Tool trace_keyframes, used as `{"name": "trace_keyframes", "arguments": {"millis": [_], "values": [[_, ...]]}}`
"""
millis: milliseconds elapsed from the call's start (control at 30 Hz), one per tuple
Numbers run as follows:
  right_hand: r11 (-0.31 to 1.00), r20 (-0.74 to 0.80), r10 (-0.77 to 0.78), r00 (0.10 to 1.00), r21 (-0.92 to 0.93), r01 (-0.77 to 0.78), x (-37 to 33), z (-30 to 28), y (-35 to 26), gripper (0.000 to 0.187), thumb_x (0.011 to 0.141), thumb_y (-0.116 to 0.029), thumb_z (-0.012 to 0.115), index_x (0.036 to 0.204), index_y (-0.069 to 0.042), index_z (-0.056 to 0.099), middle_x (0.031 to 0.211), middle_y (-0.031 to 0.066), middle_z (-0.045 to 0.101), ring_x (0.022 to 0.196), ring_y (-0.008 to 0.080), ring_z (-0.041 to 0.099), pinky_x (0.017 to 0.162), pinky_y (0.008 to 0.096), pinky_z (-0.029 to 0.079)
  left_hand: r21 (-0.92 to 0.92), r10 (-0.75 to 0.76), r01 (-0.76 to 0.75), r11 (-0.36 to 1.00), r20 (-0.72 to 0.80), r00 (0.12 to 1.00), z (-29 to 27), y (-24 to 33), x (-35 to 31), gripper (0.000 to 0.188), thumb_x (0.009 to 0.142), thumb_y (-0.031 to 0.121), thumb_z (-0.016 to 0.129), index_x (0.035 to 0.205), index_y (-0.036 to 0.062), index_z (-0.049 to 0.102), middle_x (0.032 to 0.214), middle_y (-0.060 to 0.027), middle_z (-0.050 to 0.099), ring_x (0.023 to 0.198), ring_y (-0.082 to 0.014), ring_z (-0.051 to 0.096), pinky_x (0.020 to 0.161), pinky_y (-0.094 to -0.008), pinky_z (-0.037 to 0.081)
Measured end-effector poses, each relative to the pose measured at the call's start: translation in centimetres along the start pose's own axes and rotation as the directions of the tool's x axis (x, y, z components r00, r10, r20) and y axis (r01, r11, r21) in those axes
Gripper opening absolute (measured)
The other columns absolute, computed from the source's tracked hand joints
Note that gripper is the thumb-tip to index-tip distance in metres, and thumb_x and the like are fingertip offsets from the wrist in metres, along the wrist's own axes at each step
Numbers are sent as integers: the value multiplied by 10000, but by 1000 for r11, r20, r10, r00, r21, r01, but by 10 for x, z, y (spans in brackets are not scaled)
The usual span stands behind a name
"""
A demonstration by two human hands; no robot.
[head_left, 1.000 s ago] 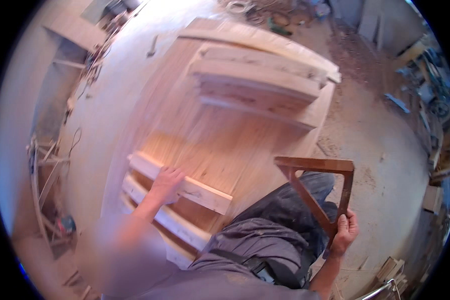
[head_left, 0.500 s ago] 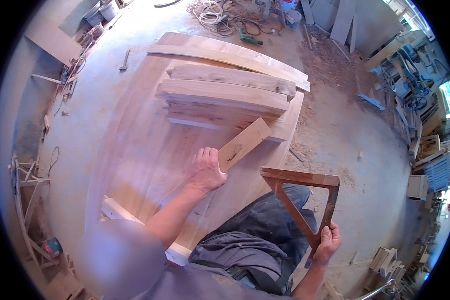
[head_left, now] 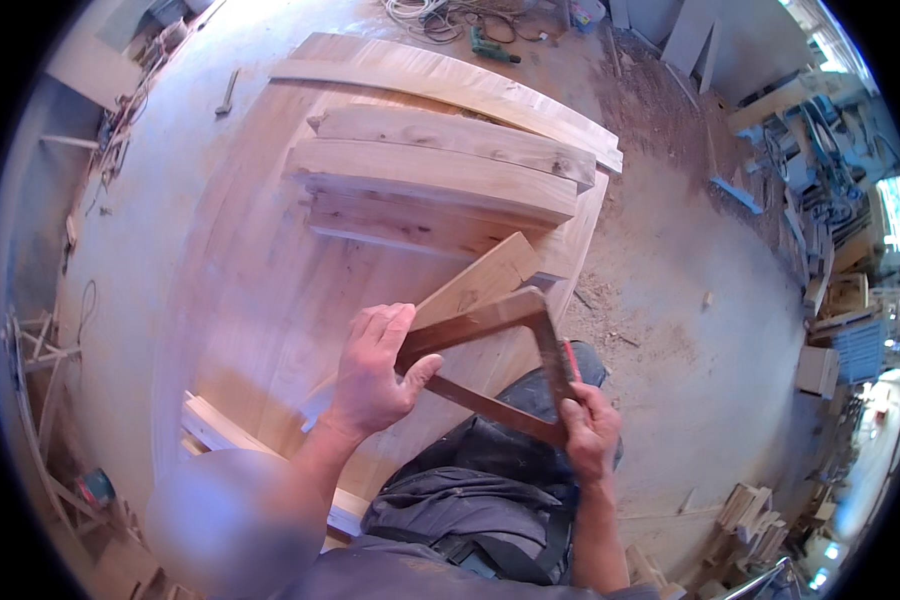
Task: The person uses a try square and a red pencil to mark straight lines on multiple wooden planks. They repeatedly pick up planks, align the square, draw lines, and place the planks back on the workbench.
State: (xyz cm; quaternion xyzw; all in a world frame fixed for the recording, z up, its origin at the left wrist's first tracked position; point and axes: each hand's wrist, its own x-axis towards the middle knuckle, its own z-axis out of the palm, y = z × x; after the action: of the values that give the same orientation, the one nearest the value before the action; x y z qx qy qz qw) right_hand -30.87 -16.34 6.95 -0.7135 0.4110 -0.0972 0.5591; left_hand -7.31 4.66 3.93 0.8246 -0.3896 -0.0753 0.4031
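My left hand [head_left: 370, 370] is at a pale wooden board [head_left: 485, 275] that lies slanted across a large panel [head_left: 260, 290]. Its fingers reach over the board's far side, and its thumb presses by the corner of a brown wooden triangle square [head_left: 475, 322]. The square lies against the board's near side, partly over it. My right hand [head_left: 592, 430] grips the square's right-hand corner, together with a thin red stick like a pencil [head_left: 571, 358]. The board's lower end is mostly hidden behind my left hand and forearm.
Several thick timbers [head_left: 440, 185] lie stacked on the panel beyond the board, with a long strip [head_left: 450, 100] behind them. A hammer [head_left: 227, 92] lies on the floor at left. A green power tool [head_left: 492, 46] and coiled cable [head_left: 420, 15] are at the back.
My right hand has brought the square left and up against the board, turning it. My left hand has shifted left along the board, and its thumb now meets the square.
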Motion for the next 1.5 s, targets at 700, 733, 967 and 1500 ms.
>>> {"name": "trace_keyframes", "arguments": {"millis": [700, 733, 967, 1500], "values": [[997, -24, 18, 1000, 75, -16, 58, 3, 20, 312, 1006, 47, 659, 1317, 25, 674, 1153, 115, 765, 1080, 171, 712, 961, 296, 553, 245, -354, 334, 910, 41, 935, 31, -1, -13, 909, 677, 312, 962, 1421, 21, 528, 1095, -174, 587, 1008, -395, 583, 886, -501, 496], [997, -35, 18, 999, 69, -16, 59, 3, 20, 320, 1002, 54, 653, 1320, 21, 674, 1148, 114, 767, 1065, 170, 712, 941, 292, 552, 235, -368, 351, 906, 33, 929, 35, 2, -14, 890, 677, 306, 961, 1410, 25, 539, 1100, -169, 587, 1006, -394, 583, 876, -503, 498], [1000, -30, -15, 999, 20, 16, 73, -1, 16, 329, 992, 59, 648, 1315, 10, 679, 1150, 117, 773, 1067, 186, 718, 937, 309, 557, 184, -333, 340, 922, -70, 940, 32, -22, -1, 716, 709, 339, 946, 1274, 13, 649, 1114, -190, 685, 984, -400, 661, 813, -494, 534], [993, -2, -114, 993, -14, 114, 88, -13, -10, 324, 1001, 47, 658, 1324, 21, 659, 1195, 140, 765, 1092, 201, 719, 1005, 337, 547, 89, -417, 415, 905, 2, 909, 69, 13, -10, 585, 857, 340, 858, 1293, 1, 664, 986, -165, 659, 888, -392, 668, 742, -489, 547]]}}
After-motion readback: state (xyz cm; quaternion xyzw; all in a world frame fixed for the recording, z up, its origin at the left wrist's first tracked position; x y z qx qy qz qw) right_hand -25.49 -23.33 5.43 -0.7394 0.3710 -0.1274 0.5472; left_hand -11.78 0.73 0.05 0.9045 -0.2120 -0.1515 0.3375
